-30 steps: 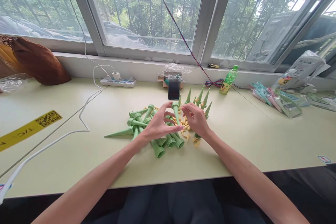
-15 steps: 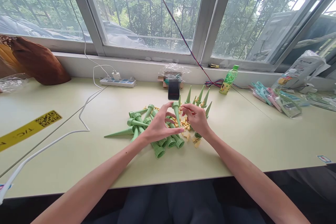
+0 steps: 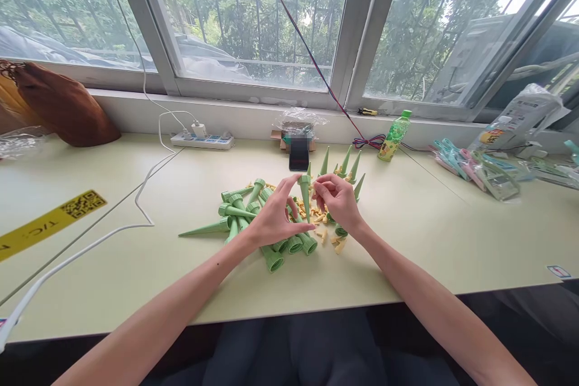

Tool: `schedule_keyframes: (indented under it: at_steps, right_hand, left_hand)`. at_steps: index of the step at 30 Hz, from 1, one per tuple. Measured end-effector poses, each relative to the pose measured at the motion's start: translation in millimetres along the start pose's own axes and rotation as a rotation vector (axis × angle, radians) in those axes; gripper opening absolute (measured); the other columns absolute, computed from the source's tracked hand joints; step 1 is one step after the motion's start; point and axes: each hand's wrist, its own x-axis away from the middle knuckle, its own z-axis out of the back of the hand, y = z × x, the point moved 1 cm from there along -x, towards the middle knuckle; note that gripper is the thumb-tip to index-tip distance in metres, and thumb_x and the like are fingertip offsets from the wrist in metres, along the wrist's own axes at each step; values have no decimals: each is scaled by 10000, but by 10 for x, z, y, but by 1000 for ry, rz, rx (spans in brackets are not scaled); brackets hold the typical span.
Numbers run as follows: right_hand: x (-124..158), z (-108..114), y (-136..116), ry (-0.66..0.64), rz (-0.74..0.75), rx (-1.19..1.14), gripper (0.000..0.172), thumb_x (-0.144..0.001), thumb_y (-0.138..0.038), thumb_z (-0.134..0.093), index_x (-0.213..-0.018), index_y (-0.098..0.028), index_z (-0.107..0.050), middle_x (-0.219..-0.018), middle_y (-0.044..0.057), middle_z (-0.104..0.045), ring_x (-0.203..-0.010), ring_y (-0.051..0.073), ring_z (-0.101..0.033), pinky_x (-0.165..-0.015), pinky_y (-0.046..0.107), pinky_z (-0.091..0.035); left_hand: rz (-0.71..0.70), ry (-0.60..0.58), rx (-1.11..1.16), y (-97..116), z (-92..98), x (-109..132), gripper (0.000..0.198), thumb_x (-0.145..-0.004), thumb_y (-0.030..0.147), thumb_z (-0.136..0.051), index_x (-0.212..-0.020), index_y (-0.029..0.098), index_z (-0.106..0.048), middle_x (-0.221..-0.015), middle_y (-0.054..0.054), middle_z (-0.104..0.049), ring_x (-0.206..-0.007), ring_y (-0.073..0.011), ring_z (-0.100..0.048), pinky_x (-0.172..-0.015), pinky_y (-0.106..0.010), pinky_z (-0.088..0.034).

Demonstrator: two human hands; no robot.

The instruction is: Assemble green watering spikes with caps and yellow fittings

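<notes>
My left hand pinches a green cone-shaped spike between thumb and forefinger, wide end up and tip down. My right hand is closed just to its right, fingertips pinched together near the spike's top; what they hold is too small to make out. Under both hands lies a pile of the same green spikes on their sides, mixed with small yellow pieces. Several more green spikes stand upright behind my right hand.
A phone stands behind the pile. A power strip with white cable, a brown bag, a green bottle, packaged clips at right, and a yellow label at left share the pale green table.
My right hand has lifted slightly and drawn its fingers closer to the top of the held spike. The left hand keeps its grip, almost still.
</notes>
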Motion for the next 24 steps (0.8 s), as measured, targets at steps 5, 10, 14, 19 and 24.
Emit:
schedule_keyframes:
  at_steps: [5,10,14,19,24]
  right_hand:
    - [-7,-7,16,-3,-9,-30,266,-863,-444,-637,-823,-186,-586,-610,-7,-614,-428,99,-515,-382,228,-437]
    - [8,-24,0,7,25,29,284,-869,-468,-617,-893,-186,-595,-683,8,-615,-517,113,-567,-430,226,-472]
    - [25,-36,-16,-11,74,104,301,-857,-443,-641,-1022,-199,-584,-830,36,-642,-664,140,-628,-521,238,-523]
    - [33,-31,-2,-17,85,155,270,-890,-441,-596,-1022,-207,-581,-849,35,-644,-651,137,-620,-554,256,-529]
    - [40,-19,-7,-24,70,190,271,-889,-447,-597,-1003,-201,-595,-805,25,-644,-609,134,-605,-540,258,-510]
  left_hand:
    - [32,3,7,18,3,-2,956,-666,399,-813,-1458,316,-284,-1433,-128,-383,-642,-71,-599,-476,-228,-538]
    - [135,14,162,20,8,-5,931,-665,369,-816,-1446,312,-313,-1483,-142,-340,-669,-81,-622,-492,-232,-545]
    - [217,34,287,5,23,-30,892,-668,360,-817,-1426,303,-350,-1464,-147,-371,-671,-73,-613,-480,-213,-529]
    - [250,39,325,-12,30,-40,871,-664,379,-814,-1414,288,-380,-1426,-160,-417,-657,-84,-617,-439,-202,-502]
    - [182,46,231,-3,31,-10,914,-642,353,-830,-1422,293,-356,-1469,-147,-358,-648,-69,-613,-492,-230,-547]
